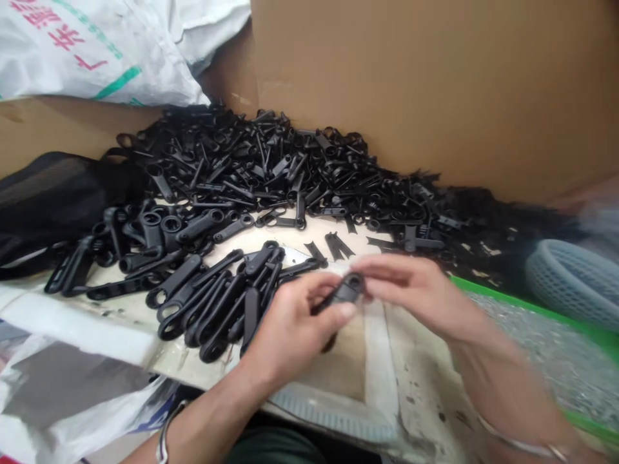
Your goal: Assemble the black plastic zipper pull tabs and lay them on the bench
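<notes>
My left hand (302, 322) is wrapped round a black plastic lever-like part (349, 291) with a round holed end pointing up and away. Its thumb lies along the part, and the lower end is mostly covered by the fingers. At the holed end, the fingertips of my right hand (411, 283) close in on the part; whether a small piece sits between them is hidden. Left of my left hand lies a heap of similar black parts with ringed ends (217, 303). Just beyond my hands are small flat black pieces (338, 246) on the pale tabletop (271, 233).
A big pile of loose black parts (261, 161) leans toward a cardboard wall (425, 84). On the right stand a green-rimmed tray (541, 348) of small shiny pieces and a blue-grey plastic basket (575, 283). A white printed sack (97, 51) hangs over the upper left.
</notes>
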The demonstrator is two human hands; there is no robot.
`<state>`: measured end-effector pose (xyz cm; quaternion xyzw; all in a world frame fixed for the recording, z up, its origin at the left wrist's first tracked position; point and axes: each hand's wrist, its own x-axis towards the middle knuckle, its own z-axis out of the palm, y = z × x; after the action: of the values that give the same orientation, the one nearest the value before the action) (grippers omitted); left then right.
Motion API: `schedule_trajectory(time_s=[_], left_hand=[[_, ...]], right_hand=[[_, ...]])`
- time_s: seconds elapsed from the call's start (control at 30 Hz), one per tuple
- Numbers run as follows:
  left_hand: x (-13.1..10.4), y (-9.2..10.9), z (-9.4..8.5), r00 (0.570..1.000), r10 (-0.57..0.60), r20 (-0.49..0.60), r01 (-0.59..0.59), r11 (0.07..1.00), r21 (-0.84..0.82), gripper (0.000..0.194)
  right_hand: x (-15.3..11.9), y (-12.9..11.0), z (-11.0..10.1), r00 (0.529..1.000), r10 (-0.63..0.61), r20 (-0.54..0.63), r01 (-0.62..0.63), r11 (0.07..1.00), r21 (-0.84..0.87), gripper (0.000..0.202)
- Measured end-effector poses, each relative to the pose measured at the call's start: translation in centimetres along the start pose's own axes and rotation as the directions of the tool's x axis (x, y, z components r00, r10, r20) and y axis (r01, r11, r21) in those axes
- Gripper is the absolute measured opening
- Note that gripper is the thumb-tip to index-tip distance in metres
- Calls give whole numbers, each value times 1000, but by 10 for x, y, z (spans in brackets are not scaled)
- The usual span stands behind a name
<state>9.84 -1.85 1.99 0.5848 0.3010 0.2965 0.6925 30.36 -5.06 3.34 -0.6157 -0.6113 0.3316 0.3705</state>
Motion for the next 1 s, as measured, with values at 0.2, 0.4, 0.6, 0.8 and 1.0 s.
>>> schedule_trajectory(time_s=[0.2, 0.4, 0.6, 0.8, 1.0], left_hand=[[8, 4, -4, 969, -210, -132, 129, 881, -454, 42], [9, 6, -4, 948, -318, -10, 251, 768, -590, 22], [14, -5, 8, 947, -308, 93, 307, 780, -545, 19], [29, -25, 45, 964, -260, -51, 237, 933, -269, 16], [44, -44, 63, 968, -205, -143, 205, 979, -11, 21]], right_hand=[[53, 18, 24, 977, 115, -182, -194, 838, -510, 27], [56, 10, 38, 970, 183, -159, -242, 697, -675, 16], [28, 34, 12, 968, 163, -192, -247, 763, -597, 24], [-29, 53, -1, 866, 227, -445, -390, 863, -320, 31], [-71, 51, 6, 783, 334, -525, -400, 917, -13, 45]])
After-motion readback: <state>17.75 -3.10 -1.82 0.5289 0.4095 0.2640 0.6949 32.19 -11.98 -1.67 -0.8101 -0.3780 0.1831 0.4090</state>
